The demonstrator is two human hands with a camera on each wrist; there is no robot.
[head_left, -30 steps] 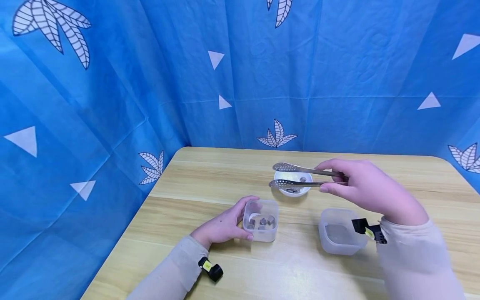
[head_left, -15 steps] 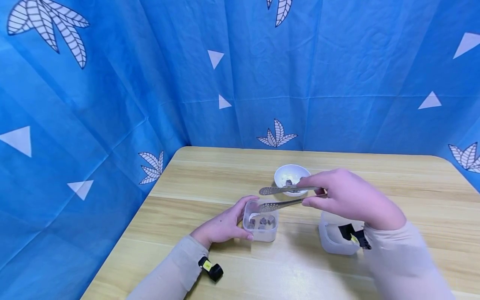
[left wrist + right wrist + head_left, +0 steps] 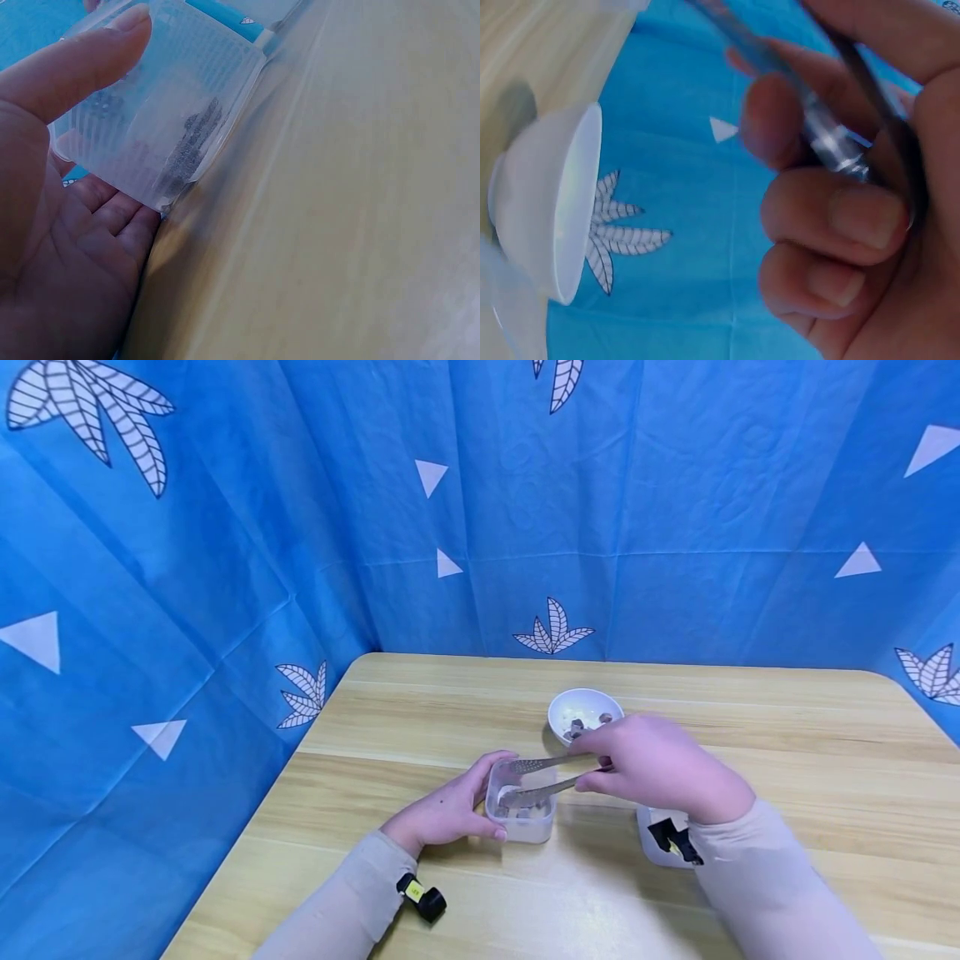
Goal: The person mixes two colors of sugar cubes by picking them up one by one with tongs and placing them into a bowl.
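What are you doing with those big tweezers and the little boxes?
A person sits at a wooden table. Their right hand grips metal tongs, with the tips reaching into a small clear plastic box that holds a few small dark pieces. Their left hand holds that box on the table. Behind it stands a white bowl with a few more dark pieces inside. A second clear box sits partly hidden under the right wrist.
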